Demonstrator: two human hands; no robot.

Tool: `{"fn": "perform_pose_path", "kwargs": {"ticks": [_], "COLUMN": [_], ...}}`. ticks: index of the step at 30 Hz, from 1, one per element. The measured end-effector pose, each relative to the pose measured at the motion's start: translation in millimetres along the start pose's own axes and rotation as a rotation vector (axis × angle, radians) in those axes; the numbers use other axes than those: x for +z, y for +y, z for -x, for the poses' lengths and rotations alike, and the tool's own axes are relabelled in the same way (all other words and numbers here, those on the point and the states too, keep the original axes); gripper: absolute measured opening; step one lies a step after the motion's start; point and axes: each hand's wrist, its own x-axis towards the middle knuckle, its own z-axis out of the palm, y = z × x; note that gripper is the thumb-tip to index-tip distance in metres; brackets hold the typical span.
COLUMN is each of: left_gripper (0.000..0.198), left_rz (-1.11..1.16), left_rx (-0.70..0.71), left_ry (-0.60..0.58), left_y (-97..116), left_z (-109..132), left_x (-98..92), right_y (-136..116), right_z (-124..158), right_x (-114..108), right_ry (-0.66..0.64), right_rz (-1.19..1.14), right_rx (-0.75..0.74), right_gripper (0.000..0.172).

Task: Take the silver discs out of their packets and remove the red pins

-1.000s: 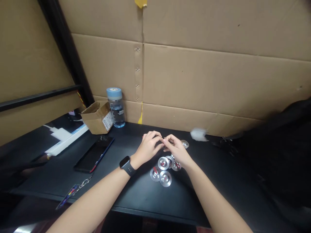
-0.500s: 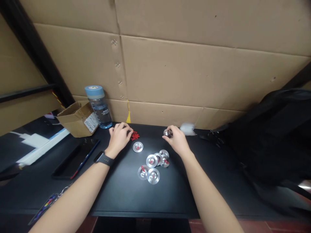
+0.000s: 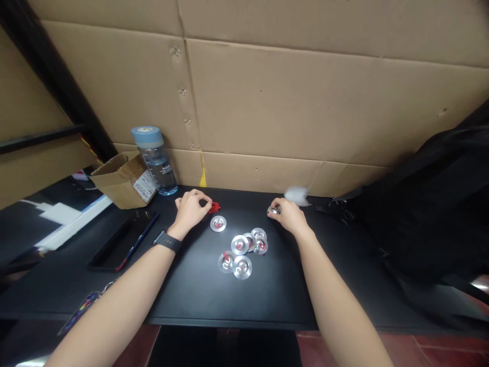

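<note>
My left hand (image 3: 192, 209) is closed in a pinch at the left edge of a small pile of red cords (image 3: 215, 208), and red cord shows at its fingertips. On the right, my right hand (image 3: 288, 213) grips a shiny metal finger cymbal (image 3: 274, 209) by its rim, a little above the table; the fingers partly cover it. Between my forearms lie several more finger cymbals (image 3: 242, 267), round and domed, most with red at the centre. Some of them overlap. A single finger cymbal (image 3: 218, 224) sits apart, just below the red pile.
At the back left stand a water bottle (image 3: 158, 165) and an open cardboard box (image 3: 124, 183). A dark tablet (image 3: 122, 242), a power strip (image 3: 72, 224) and keys (image 3: 89, 306) lie left. A black bag (image 3: 420, 219) fills the right. Cardboard (image 3: 267, 112) walls the back.
The view has tipped down and shifted slightly. My left fingers have drawn together at the red cords. My right hand has moved a little to the right with the finger cymbal.
</note>
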Motion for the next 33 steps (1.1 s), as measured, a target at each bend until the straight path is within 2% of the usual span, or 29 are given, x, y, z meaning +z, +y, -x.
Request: {"fn": "perform_pose_path", "kwargs": {"ticks": [6,9,13,16,21,27,31,33], "left_gripper": [0.017,0.017,0.015,0.017,0.015,0.017,0.016,0.018], "left_rz": [0.026,0.085,0.075,-0.018,-0.091,-0.040,0.077,0.201], "left_rx": [-0.003,0.064,0.301,0.349,0.368,0.407,0.287,0.208], "left_ry": [-0.023,-0.019,-0.247,-0.329,-0.273,-0.191,-0.123,-0.116], "left_y": [0.1,3.3,8.9,13.8,21.6,27.3,33.8,36.6], "left_z": [-0.6,-0.4,5.3,13.0,21.9,25.5,24.1,22.4], "left_x": [-0.8,-9.2,-20.5,-20.6,-10.7,-8.3,-11.2,-10.6], "right_y": [9.3,14.3,15.7,12.7,2.5,-38.3,-61.3,-66.4], "right_z": [-4.0,-6.8,-9.2,-8.7,-4.8,6.9,14.3,16.2], "right_x": [8.1,12.8,17.0,17.4,15.4,18.4,29.1,33.9], "right_ry": [-0.036,-0.039,-0.027,0.021,0.043,0.021,-0.009,-0.015], "right_rz": [-0.038,-0.069,-0.066,-0.046,-0.053,-0.335,-0.522,-0.578], "right_rx": [-0.001,-0.017,-0.076,-0.107,-0.151,-0.363,-0.373,-0.360], "right_gripper": [0.024,0.027,0.021,0.022,0.022,0.022,0.044,0.046]}}
